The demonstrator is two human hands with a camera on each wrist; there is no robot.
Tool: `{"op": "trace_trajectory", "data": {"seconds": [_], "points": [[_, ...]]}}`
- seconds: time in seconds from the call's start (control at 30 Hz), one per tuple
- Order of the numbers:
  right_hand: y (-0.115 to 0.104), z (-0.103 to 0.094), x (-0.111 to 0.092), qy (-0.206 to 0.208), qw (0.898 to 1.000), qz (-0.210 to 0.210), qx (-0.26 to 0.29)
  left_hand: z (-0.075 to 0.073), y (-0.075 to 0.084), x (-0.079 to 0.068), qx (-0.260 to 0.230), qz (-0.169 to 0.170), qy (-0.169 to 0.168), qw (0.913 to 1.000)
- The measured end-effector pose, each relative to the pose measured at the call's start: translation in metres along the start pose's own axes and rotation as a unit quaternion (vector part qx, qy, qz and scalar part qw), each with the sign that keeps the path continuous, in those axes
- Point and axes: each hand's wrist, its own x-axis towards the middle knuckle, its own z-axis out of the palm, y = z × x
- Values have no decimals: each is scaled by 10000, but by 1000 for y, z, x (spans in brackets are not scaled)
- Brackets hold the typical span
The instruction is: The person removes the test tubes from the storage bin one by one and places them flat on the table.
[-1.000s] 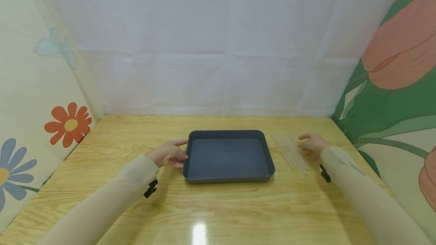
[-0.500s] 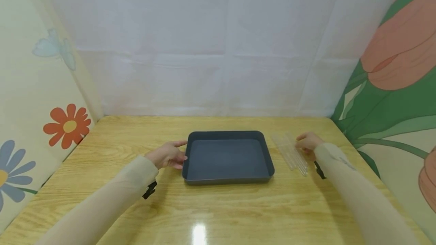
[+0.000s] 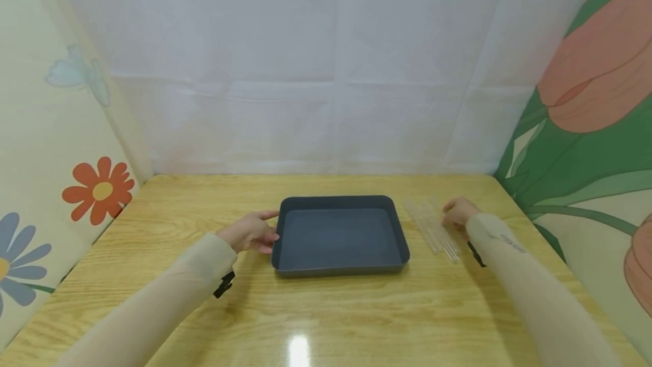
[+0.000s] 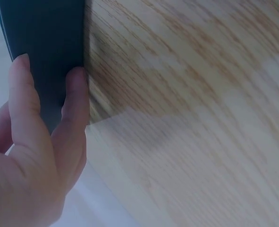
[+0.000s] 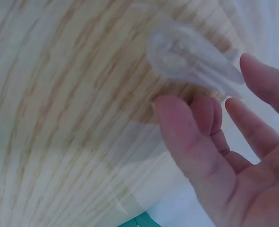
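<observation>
A dark grey rectangular tray (image 3: 340,237) lies on the wooden table. At its left side is my left hand (image 3: 251,232), fingers extended; in the left wrist view the fingertips (image 4: 76,78) touch the tray's outer wall (image 4: 45,28). To the tray's right lies a loose bundle of clear, thin tubes (image 3: 432,228), several of them, slanting toward the front. My right hand (image 3: 459,212) is at the right side of this bundle. Up close, its fingers are spread and loosely bent beside the tubes (image 5: 191,52), with no grip visible. Whether a fingertip touches them I cannot tell.
The wooden table (image 3: 336,316) reaches back to a white cloth backdrop (image 3: 285,72). Flower-printed panels stand at the left (image 3: 61,129) and right (image 3: 591,129). A black strap or mount (image 3: 224,284) hangs under each wrist.
My right hand has moved slightly left, closer to the clear tubes. The left hand stays at the tray's side, and the tray and tubes lie as before.
</observation>
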Motion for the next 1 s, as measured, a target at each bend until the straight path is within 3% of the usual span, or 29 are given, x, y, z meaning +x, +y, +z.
{"op": "trace_trajectory", "data": {"seconds": [0.27,0.37,0.53,0.67,1.0], "points": [[4,-1,1,-26,9998,-150,-88,1,1,-2,58,-27,60,10000],[5,-2,-3,-71,9995,-214,209,1,2,-2,87,-54,86,9999],[-2,-5,-16,-236,9948,35,986,1,2,-2,81,-52,73,9999],[-11,-13,-26,-378,9944,217,966,1,1,-2,110,-62,95,9999],[-14,-31,-39,-681,9907,49,1179,1,3,1,203,-107,179,9996]]}}
